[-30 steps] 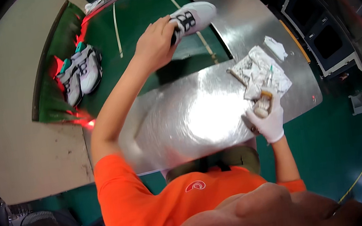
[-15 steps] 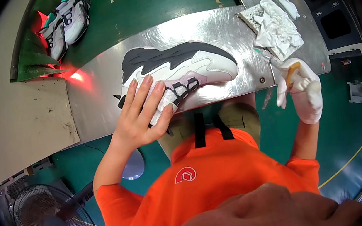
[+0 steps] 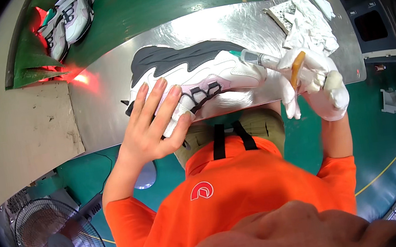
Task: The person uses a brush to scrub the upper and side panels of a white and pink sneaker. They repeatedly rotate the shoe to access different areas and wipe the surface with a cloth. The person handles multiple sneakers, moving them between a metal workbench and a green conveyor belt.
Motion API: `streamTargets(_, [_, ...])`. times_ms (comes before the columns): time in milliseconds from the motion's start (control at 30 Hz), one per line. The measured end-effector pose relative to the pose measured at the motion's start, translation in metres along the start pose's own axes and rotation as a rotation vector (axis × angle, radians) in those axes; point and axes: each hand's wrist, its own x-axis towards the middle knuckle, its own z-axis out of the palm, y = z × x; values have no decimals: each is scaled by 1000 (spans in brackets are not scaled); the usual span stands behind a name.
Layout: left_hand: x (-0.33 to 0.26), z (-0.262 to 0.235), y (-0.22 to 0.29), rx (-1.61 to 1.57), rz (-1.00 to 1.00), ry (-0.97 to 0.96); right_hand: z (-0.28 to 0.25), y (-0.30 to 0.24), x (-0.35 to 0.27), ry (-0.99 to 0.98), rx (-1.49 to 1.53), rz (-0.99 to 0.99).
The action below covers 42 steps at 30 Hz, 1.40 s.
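Note:
A white sneaker [image 3: 189,57] with a dark grey sole, pale pink panels and black lace loops lies on its side on the metal table, toe to the right. My bare left hand [image 3: 155,119] steadies it, fingers along its upper and thumb by the tongue. In my white-gloved right hand [image 3: 315,80] is a clear syringe-like dispenser [image 3: 259,59] with a green tip. That tip reaches the sole edge near the toe; whether it touches I cannot tell. A yellow-brown strip [image 3: 297,68] also shows at the gloved fingers.
Crumpled white cloth or paper [image 3: 308,29] lies on a speckled block [image 3: 281,15] at the right of the metal table [image 3: 104,98]. A pair of similar sneakers [image 3: 67,23] rests on the green surface at far left, near red light. A fan [image 3: 61,246] stands lower left.
My right hand has moved left, bringing the dispenser's green tip from beside the cloth to the sneaker's toe area. The left hand stays on the sneaker.

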Motion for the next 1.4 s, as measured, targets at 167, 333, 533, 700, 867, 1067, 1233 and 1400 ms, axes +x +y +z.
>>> streamTargets(167, [8,-5,4,32,-27,-39,-17,-2,-6,-41,60,20])
streamTargets(333, [15,-7,15,129,-32,-60,-33,13,-14,-31,263,15])
streamTargets(533, [20,-6,28,168,-69,-72,-47,45,-18,12,377,-159])
streamTargets(700, [21,-7,32,78,-71,-67,-49,69,-21,4,460,-265])
streamTargets(867, [20,-6,32,154,-71,-89,-36,79,-29,59,526,-316])
streamTargets(1067, [19,-3,34,148,-77,-64,-27,84,-41,141,490,-280])
streamTargets(1233, [15,0,36,147,-80,-33,-14,87,-45,205,491,-321])
streamTargets(1400, [12,4,36,156,-67,-19,-7,85,-49,222,485,-317])
